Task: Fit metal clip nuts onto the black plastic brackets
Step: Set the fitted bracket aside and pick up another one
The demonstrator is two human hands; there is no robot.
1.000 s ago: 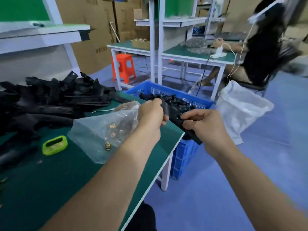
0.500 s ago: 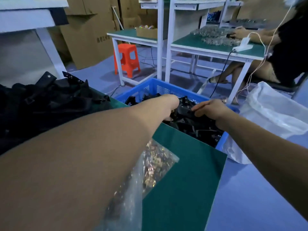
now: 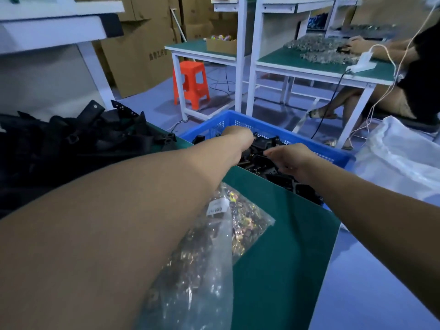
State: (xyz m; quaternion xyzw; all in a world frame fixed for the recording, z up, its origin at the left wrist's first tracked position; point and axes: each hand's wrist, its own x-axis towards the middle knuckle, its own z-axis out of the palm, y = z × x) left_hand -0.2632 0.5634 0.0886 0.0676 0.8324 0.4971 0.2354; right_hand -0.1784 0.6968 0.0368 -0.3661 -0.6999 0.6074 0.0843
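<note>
- My left hand [image 3: 238, 136] reaches into the blue basket [image 3: 297, 139] mid-frame; its fingers are hidden, so I cannot tell its grip.
- My right hand [image 3: 290, 159] lies loose over the black brackets [image 3: 263, 144] there.
- The bag of clip nuts [image 3: 240, 225] sits on the green table [image 3: 285, 246], lower middle.

orange stool [image 3: 190, 70], cardboard boxes [image 3: 140, 60], white sack [image 3: 402, 163]

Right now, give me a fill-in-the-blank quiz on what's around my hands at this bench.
1. The left hand and right hand both reach into the ____ crate of black brackets.
2. The clear bag of clip nuts lies on the green mat under the ____ forearm.
3. The plastic stool on the floor is ____.

Missing words: blue; left; orange.
</note>
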